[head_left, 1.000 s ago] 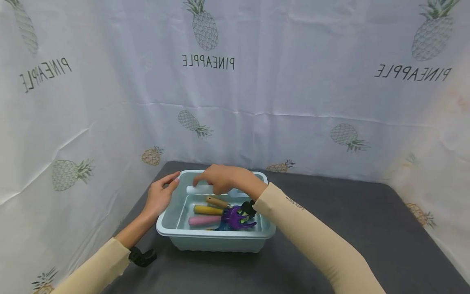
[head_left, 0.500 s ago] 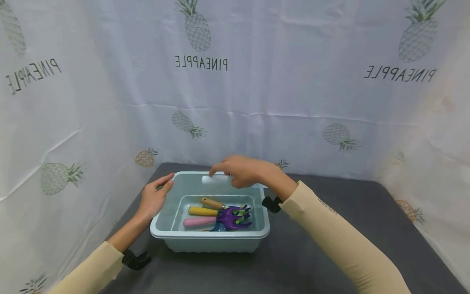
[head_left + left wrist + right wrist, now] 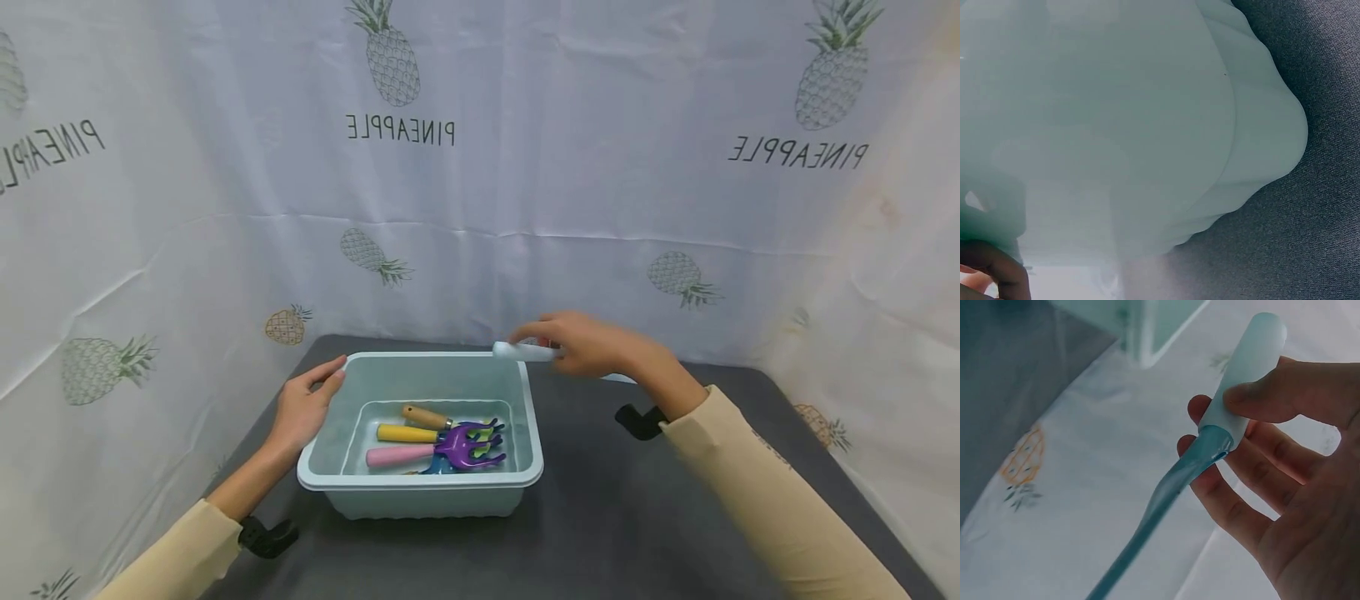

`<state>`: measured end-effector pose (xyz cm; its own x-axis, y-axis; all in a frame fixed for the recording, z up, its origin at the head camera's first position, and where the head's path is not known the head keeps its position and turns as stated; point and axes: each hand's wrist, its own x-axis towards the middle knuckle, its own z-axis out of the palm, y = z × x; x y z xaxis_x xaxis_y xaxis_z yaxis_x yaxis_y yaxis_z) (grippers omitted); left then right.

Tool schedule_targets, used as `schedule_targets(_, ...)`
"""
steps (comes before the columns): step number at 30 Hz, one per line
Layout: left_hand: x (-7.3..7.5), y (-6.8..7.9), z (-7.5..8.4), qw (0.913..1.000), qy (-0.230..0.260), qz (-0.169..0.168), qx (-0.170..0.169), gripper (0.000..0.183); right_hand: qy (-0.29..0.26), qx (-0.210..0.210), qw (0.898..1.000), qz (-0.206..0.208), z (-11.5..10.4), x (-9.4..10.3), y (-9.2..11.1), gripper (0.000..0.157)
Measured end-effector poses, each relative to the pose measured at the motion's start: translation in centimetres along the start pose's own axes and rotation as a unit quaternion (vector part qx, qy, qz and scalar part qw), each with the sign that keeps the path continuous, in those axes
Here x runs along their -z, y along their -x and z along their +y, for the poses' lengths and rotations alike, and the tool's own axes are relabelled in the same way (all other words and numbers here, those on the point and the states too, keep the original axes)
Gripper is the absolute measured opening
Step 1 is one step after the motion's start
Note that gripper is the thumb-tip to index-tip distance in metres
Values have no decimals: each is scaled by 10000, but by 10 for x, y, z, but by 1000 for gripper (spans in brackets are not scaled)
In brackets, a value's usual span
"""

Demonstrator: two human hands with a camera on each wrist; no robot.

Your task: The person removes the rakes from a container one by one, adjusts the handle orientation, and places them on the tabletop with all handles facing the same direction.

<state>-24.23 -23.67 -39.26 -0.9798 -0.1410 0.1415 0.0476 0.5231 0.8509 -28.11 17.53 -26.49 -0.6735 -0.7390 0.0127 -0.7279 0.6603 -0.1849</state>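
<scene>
A pale blue-green plastic tub [image 3: 420, 481] stands on the dark table. My left hand [image 3: 303, 408] holds its left rim near the back corner; in the left wrist view a bent finger [image 3: 1007, 272] shows by the tub's wall. Right of the tub and above the table, my right hand [image 3: 592, 346] grips the white handle of a garden trowel [image 3: 1247, 369]. Thumb and fingers pinch the handle near its light blue neck [image 3: 1166, 490]. The blade lies mostly behind the hand and wrist in the head view. Inside the tub lies a purple hand rake [image 3: 465, 446] with a pink handle.
Beside the rake in the tub lie a yellow-handled tool [image 3: 405, 433] and a wooden-handled tool [image 3: 425, 417], their heads overlapping. A blue tool head [image 3: 441, 465] shows under them. White curtains [image 3: 525, 167] with pineapple prints surround the dark table [image 3: 630, 517] at the back and sides.
The right hand has lifted the trowel out of the tub and carried it right, past the tub's right rim. The left hand keeps its place on the rim. The head view has shifted slightly.
</scene>
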Motion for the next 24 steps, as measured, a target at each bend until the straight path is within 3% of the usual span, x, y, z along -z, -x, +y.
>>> schedule_targets(5,2,1,2,10000,15,-17,35,53,138,-127,9998,116,32,-13,19,68)
schedule_targets(12,3,3,-1,10000,-53,-30,11,53,247,-367,9989,139,77,-52,32,63)
schedule_targets(18,2,1,-3,10000,-41,-26,-14,53,12,-748,9972,-55,109,-84,42,61)
schedule_targets(24,1,1,-1,10000,-5,-35,-26,52,-277,-1100,9935,30,134,-114,51,67)
